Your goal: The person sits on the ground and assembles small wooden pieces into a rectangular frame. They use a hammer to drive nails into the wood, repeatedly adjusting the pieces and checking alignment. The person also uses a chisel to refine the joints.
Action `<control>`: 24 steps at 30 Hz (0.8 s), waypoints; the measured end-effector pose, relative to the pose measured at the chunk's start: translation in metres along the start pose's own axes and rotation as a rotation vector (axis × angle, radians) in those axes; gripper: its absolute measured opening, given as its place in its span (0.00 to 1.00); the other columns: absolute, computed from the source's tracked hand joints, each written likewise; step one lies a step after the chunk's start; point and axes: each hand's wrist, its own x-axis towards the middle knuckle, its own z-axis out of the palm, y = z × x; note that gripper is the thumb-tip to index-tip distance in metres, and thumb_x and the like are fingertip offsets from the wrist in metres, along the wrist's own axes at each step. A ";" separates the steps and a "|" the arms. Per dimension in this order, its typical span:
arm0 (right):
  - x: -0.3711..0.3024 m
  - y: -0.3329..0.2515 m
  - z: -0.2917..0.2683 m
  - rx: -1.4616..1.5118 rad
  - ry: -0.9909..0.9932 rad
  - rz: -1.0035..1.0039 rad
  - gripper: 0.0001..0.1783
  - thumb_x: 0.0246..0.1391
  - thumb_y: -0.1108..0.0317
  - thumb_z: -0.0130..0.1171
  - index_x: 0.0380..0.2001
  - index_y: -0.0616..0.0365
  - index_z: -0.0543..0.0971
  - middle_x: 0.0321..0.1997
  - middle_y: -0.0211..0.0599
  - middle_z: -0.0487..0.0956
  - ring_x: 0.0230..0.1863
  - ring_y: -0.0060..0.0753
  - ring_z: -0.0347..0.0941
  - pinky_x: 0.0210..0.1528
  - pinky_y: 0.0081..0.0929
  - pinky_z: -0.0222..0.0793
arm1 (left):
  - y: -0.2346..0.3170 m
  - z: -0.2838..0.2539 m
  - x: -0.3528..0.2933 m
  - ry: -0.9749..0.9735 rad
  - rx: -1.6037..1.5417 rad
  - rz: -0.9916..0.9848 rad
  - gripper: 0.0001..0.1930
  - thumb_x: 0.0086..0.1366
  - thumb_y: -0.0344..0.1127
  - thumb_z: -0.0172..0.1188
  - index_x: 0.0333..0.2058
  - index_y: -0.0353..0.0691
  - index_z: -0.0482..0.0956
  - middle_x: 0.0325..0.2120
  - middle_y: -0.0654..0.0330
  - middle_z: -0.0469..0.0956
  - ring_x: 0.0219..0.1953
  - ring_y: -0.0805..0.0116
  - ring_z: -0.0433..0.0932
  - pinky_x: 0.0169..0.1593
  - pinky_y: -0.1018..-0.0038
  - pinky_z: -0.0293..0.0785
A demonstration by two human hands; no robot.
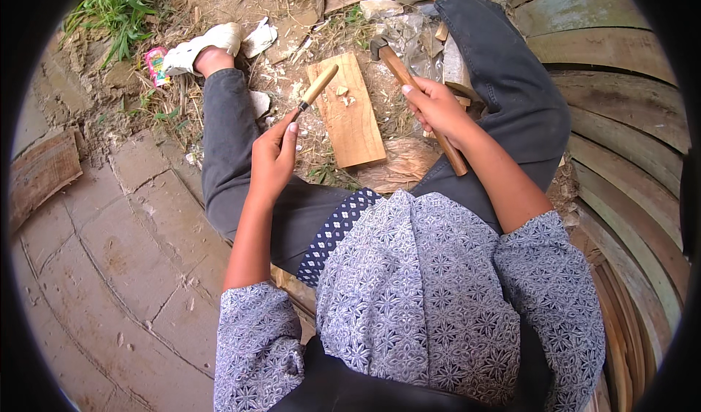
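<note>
My left hand is closed around the dark metal part of a tool that looks like a chisel. Its pale wooden handle points up and away, while the blade end is hidden in my fingers. A hammer with a brown wooden handle and a dark metal head is gripped mid-handle by my right hand, head pointing away from me. Between my legs lies a rectangular wooden board, with small wood chips on top. Both tools are held above the ground, and the chisel's handle overlaps the board's left edge in view.
Wood shavings and dry straw cover the ground around the board. A rough wood slab lies at the board's near end. Curved planks stand along the right. Cracked paving spreads to the left; a pink wrapper and grass lie beyond.
</note>
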 end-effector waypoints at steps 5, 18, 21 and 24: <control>-0.002 0.003 0.011 0.084 0.120 -0.075 0.14 0.71 0.57 0.52 0.38 0.55 0.75 0.24 0.21 0.69 0.20 0.14 0.64 0.20 0.22 0.62 | 0.000 0.002 -0.001 0.011 -0.009 0.061 0.16 0.76 0.33 0.55 0.57 0.36 0.81 0.20 0.64 0.68 0.24 0.78 0.64 0.29 0.74 0.65; -0.005 0.000 0.007 -0.078 -0.075 -0.058 0.14 0.73 0.56 0.50 0.46 0.55 0.76 0.24 0.18 0.67 0.19 0.12 0.61 0.18 0.18 0.59 | 0.005 0.001 0.016 -0.001 0.013 0.058 0.13 0.76 0.33 0.56 0.52 0.32 0.82 0.18 0.63 0.67 0.22 0.79 0.64 0.27 0.74 0.64; -0.003 -0.001 0.004 0.015 0.026 -0.003 0.14 0.73 0.55 0.50 0.49 0.54 0.74 0.26 0.19 0.67 0.19 0.11 0.60 0.18 0.17 0.59 | 0.008 -0.001 0.017 -0.010 -0.037 0.029 0.13 0.75 0.33 0.57 0.52 0.32 0.82 0.17 0.62 0.67 0.22 0.78 0.64 0.27 0.74 0.64; 0.002 0.000 0.007 0.075 0.118 0.008 0.15 0.73 0.56 0.51 0.52 0.52 0.74 0.26 0.20 0.67 0.19 0.11 0.61 0.18 0.16 0.61 | -0.002 -0.002 0.023 -0.001 0.011 0.050 0.14 0.76 0.35 0.57 0.53 0.35 0.83 0.19 0.67 0.70 0.23 0.79 0.64 0.27 0.74 0.64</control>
